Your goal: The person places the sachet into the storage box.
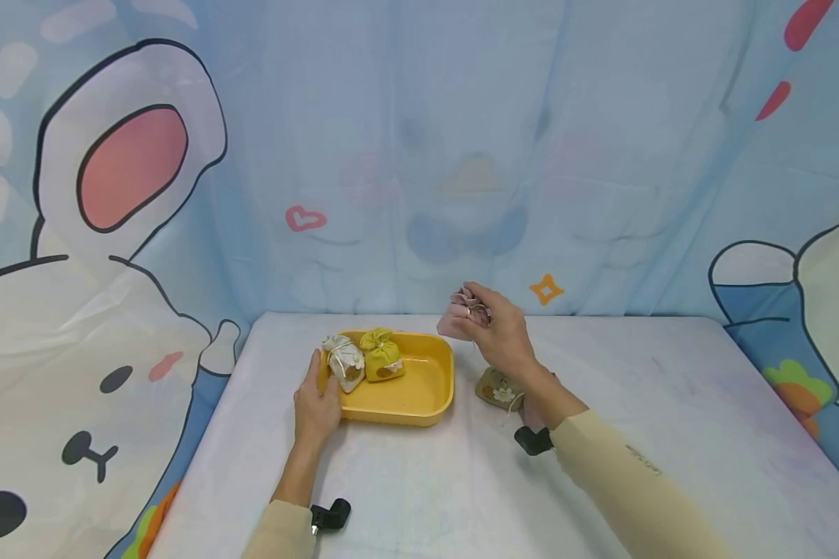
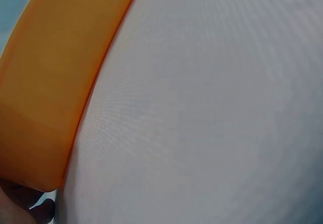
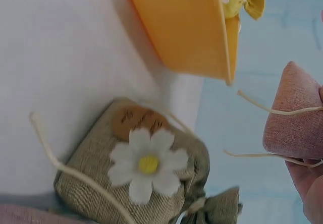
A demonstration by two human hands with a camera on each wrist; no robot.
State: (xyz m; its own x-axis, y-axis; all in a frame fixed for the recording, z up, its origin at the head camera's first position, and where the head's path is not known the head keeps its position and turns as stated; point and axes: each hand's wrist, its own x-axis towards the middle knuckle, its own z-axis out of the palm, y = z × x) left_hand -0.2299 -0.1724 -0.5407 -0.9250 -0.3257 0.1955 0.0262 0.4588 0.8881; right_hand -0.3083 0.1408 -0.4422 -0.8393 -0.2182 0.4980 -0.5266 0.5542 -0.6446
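My right hand (image 1: 499, 330) pinches a small pink drawstring pouch (image 3: 295, 110) by its gathered top, above the table to the right of the tray. Loose cream cords hang from this pouch. Around the left end of the yellow tray (image 1: 398, 407) my left hand (image 1: 317, 407) holds on with thumb and fingers. Inside the tray, a white patterned pouch (image 1: 346, 362) and a yellow pouch (image 1: 381, 355) sit side by side at the left. Below the right hand lies a grey-brown pouch (image 3: 91, 178) with a white flower. The right wrist partly covers another pink item (image 1: 534, 411).
A pale cloth covers the table (image 1: 419, 497). Behind it hangs a light blue curtain (image 1: 391, 155) with cartoon prints, close to the table's back edge. Black wrist cameras are worn on the left wrist (image 1: 331, 515) and right wrist (image 1: 534, 441).
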